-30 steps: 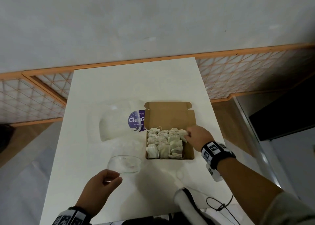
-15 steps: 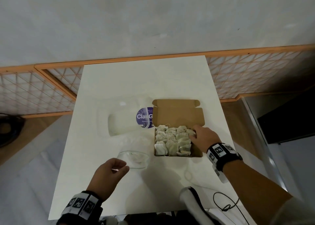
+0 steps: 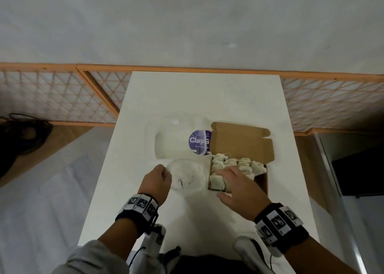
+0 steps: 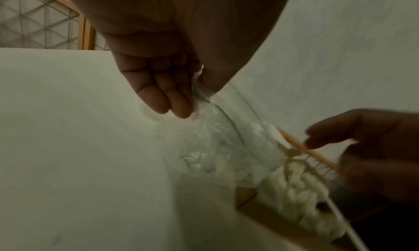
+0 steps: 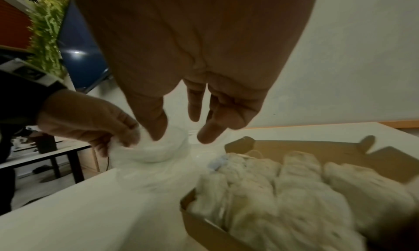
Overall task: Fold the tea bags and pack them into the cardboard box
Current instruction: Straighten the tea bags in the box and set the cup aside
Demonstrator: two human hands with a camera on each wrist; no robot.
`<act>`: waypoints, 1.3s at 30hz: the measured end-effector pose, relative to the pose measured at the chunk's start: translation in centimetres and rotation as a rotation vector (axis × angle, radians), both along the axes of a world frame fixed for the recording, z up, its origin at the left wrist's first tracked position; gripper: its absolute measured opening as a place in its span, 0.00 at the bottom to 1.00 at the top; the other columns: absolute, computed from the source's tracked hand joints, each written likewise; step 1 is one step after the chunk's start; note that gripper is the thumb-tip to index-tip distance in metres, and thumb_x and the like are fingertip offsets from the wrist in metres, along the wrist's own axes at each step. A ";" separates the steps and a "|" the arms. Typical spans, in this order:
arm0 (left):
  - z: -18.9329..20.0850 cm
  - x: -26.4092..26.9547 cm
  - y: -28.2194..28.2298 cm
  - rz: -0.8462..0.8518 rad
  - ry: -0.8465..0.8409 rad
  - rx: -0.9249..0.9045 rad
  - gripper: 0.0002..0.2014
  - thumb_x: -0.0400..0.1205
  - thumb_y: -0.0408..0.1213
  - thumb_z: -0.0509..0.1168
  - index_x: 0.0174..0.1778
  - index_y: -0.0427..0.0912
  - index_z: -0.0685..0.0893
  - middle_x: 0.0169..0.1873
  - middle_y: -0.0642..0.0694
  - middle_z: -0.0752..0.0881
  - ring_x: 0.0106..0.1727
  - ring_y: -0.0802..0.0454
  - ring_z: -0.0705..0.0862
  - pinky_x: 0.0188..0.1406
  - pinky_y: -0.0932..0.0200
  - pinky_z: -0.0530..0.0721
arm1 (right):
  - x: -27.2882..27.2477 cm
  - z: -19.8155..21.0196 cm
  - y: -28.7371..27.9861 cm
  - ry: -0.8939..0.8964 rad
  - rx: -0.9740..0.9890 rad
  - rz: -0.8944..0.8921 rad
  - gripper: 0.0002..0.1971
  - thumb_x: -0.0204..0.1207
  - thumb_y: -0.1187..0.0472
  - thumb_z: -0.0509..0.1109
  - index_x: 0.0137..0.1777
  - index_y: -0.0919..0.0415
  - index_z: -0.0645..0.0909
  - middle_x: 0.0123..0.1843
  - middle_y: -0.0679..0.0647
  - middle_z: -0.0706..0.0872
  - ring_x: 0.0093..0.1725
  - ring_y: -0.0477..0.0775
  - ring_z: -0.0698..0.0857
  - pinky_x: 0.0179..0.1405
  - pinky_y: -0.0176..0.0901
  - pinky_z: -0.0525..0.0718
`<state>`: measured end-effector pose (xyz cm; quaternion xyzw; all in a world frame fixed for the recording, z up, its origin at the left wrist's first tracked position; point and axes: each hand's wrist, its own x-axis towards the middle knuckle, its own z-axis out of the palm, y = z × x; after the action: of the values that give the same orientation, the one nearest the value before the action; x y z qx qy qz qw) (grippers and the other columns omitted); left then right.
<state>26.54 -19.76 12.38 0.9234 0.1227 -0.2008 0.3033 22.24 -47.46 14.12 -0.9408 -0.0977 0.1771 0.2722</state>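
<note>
Cardboard box (image 3: 264, 180) nearly packed with folded tea bags (image 3: 239, 163). Left hand (image 3: 155, 182) pinching clear bowl (image 3: 187, 177) rim at 9 o'clock of box; right hand (image 3: 241, 192) spread wide, holding nothing. Few left.

Left hand (image 3: 156, 179) sits at lower centre of the head view, fingers curled, pinching clear plastic; right hand (image 3: 239, 187) lies just right of it, palm down, fingers loosely spread; marker bands circle both wrists
</note>
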 end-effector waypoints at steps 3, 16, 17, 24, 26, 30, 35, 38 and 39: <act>1.8 0.8 0.3 0.011 -0.016 -0.123 0.09 0.87 0.42 0.63 0.45 0.41 0.78 0.38 0.42 0.87 0.42 0.39 0.88 0.43 0.45 0.86 | 0.2 0.4 1.6 0.078 0.028 0.064 0.52 0.74 0.38 0.77 0.92 0.38 0.49 0.91 0.44 0.55 0.89 0.50 0.62 0.84 0.47 0.71; 14.3 1.7 -0.4 -0.044 -0.152 -0.798 0.14 0.79 0.43 0.63 0.50 0.45 0.93 0.41 0.50 0.90 0.41 0.56 0.85 0.45 0.66 0.79 | 4.4 7.2 5.3 0.088 0.811 -0.313 0.44 0.65 0.59 0.89 0.80 0.42 0.74 0.68 0.47 0.89 0.66 0.51 0.91 0.64 0.54 0.91; 15.1 1.8 -0.3 -0.036 -0.198 -0.813 0.14 0.79 0.49 0.66 0.55 0.48 0.91 0.48 0.51 0.91 0.48 0.58 0.88 0.51 0.66 0.80 | 4.9 7.7 5.6 0.068 0.845 -0.339 0.40 0.67 0.65 0.88 0.78 0.49 0.75 0.65 0.50 0.90 0.62 0.53 0.93 0.62 0.55 0.92; 16.7 3.4 0.5 -0.126 -0.269 -0.841 0.26 0.73 0.51 0.84 0.63 0.50 0.84 0.62 0.54 0.89 0.58 0.43 0.92 0.52 0.39 0.93 | 6.8 12.2 8.3 -0.011 0.851 -0.476 0.31 0.74 0.69 0.83 0.74 0.51 0.78 0.60 0.57 0.91 0.55 0.60 0.92 0.55 0.58 0.92; 16.5 3.9 0.8 -0.083 -0.291 -0.842 0.18 0.75 0.47 0.82 0.45 0.42 0.82 0.55 0.48 0.92 0.51 0.31 0.91 0.50 0.29 0.92 | 6.8 12.8 9.1 0.046 0.888 -0.495 0.31 0.79 0.67 0.79 0.79 0.49 0.75 0.64 0.60 0.90 0.54 0.59 0.92 0.58 0.60 0.91; 16.2 5.2 0.9 0.103 -0.232 -0.940 0.13 0.82 0.30 0.76 0.44 0.39 0.75 0.40 0.34 0.88 0.38 0.39 0.92 0.36 0.48 0.92 | 5.6 12.9 10.7 0.005 0.903 -0.431 0.40 0.83 0.46 0.75 0.90 0.35 0.57 0.88 0.42 0.70 0.83 0.41 0.75 0.83 0.56 0.78; 17.1 5.4 0.3 0.273 0.254 -1.388 0.22 0.78 0.33 0.71 0.66 0.26 0.84 0.51 0.29 0.86 0.52 0.36 0.87 0.52 0.46 0.87 | 4.6 13.7 12.8 -0.376 0.590 -0.177 0.56 0.73 0.29 0.75 0.93 0.39 0.44 0.94 0.41 0.39 0.93 0.43 0.43 0.89 0.69 0.58; 17.6 5.1 0.2 0.025 0.280 -1.251 0.09 0.87 0.34 0.64 0.56 0.39 0.88 0.43 0.56 0.92 0.45 0.58 0.90 0.48 0.67 0.87 | 4.9 14.2 13.4 -0.561 0.580 -0.111 0.61 0.65 0.38 0.85 0.92 0.54 0.56 0.95 0.55 0.46 0.94 0.55 0.52 0.85 0.71 0.70; 18.6 5.4 -0.1 -0.017 0.292 -1.178 0.08 0.86 0.38 0.65 0.58 0.46 0.87 0.44 0.64 0.89 0.45 0.66 0.88 0.44 0.79 0.79 | 5.0 14.3 13.6 -0.574 0.606 -0.107 0.58 0.65 0.43 0.88 0.91 0.55 0.61 0.94 0.56 0.51 0.93 0.56 0.56 0.84 0.70 0.72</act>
<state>31.93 -19.86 30.97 0.5642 0.0237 -0.3619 0.7417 27.26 -33.81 28.39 -0.8332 -0.1683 -0.1432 0.5069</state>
